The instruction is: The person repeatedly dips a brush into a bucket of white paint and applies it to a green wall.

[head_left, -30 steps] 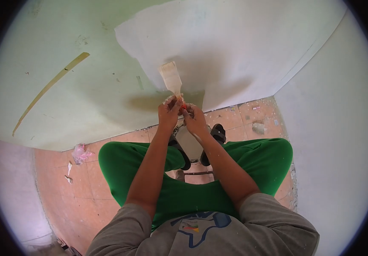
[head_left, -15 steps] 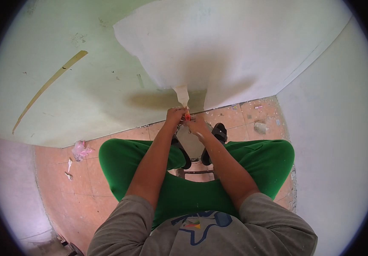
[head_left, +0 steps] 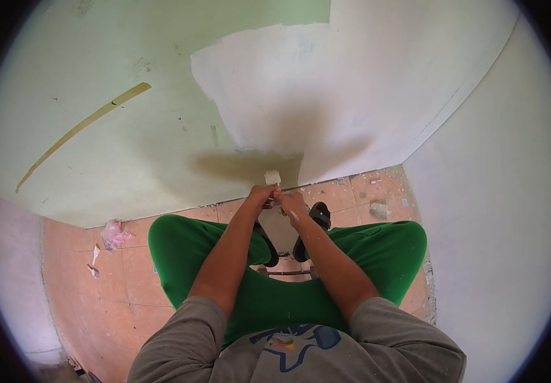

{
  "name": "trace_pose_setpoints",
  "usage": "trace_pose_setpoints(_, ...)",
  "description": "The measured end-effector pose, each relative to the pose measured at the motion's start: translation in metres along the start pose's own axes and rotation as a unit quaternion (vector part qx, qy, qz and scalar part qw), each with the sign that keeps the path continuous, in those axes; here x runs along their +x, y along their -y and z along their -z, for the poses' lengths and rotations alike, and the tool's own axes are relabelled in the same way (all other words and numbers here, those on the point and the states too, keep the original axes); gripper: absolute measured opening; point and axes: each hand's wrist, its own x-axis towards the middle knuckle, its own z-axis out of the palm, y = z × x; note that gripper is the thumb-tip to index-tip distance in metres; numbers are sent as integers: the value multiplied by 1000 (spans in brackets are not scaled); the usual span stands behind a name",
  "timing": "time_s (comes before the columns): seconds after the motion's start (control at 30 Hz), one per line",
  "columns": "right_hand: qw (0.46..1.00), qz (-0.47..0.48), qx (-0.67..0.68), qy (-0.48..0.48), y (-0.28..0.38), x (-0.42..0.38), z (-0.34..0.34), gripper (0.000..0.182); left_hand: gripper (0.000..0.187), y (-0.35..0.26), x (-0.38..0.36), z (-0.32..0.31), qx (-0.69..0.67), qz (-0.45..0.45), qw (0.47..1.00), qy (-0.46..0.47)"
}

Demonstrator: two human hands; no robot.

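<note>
A flat tool [head_left: 272, 177] with a pale, squared head and an orange-red handle stands out in front of my hands, close to the foot of the wall. My left hand [head_left: 263, 196] is closed around the handle from the left. On the other side, my right hand [head_left: 293, 205] is also closed at the handle, with whitish smears on its wrist. My fingers partly hide the grip, and whether the head is a blade or bristles cannot be made out. Below my hands, between my sandalled feet, lies a greyish surface [head_left: 280, 231], partly covered by my arms.
Ahead rises a pale green wall [head_left: 128, 147] with a large white-coated patch [head_left: 352, 83] and a tape strip [head_left: 84, 131]. A side wall [head_left: 480, 255] stands right. On the tiled floor [head_left: 151, 287] lie a pink plastic bag [head_left: 115, 235], a small white-ended item [head_left: 95, 255] and scraps.
Both hands and the tool have come down and nearer to me, with the tool's head now lower against the wall. The view has tilted slightly upward.
</note>
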Motion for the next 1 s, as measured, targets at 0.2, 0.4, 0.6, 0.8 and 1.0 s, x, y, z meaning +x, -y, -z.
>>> trace_pose_setpoints(0.2,998,45,54,4,13,4,-3,26,28,-23,-10,6,-56,-79,994,47)
trace_pose_setpoints(0.4,992,67,104,5,33,-4,-7,27,22,-34,-12,1,-75,-127,987,70)
trace_pose_setpoints(0.6,986,85,137,52,46,-10,-3,24,21,-53,-26,3,-51,-201,975,82)
trace_pose_setpoints(0.8,981,81,156,81,56,-24,-8,21,32,-68,-44,2,-15,-276,960,52)
trace_pose_setpoints(1.0,973,136,153,105,73,-38,-13,21,33,-87,-76,-4,-81,-302,946,90)
